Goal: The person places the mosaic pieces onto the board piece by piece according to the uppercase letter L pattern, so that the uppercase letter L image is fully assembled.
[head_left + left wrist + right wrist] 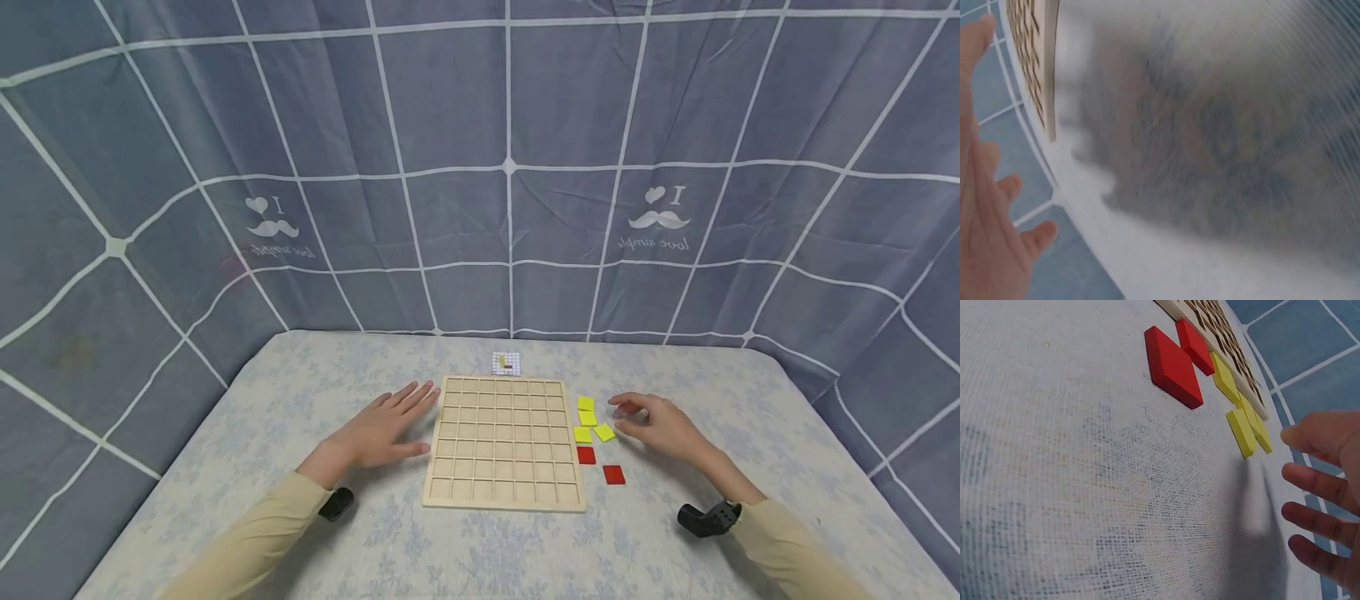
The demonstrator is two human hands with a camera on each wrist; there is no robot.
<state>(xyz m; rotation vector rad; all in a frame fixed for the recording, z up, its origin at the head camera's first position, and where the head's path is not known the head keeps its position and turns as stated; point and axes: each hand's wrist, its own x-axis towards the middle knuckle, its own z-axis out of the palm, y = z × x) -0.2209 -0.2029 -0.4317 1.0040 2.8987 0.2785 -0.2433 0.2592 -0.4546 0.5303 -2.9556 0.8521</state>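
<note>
A pale wooden board (504,443) with a grid of square recesses lies in the middle of the table. To its right are several yellow square tiles (582,434) and two red square tiles (613,474). My left hand (382,429) is spread beside the board's left edge, holding nothing; its palm also shows in the left wrist view. Just right of the yellow tiles hovers my right hand (663,427), fingers loosely bent. In the right wrist view a gap separates its fingertips (1300,475) from the tiles, and nothing is between them.
A small printed grid card (506,363) with yellow and red marks lies behind the board. The table wears a pale floral cloth (360,554). A blue-grey curtain (450,217) with white lines hangs behind and at both sides.
</note>
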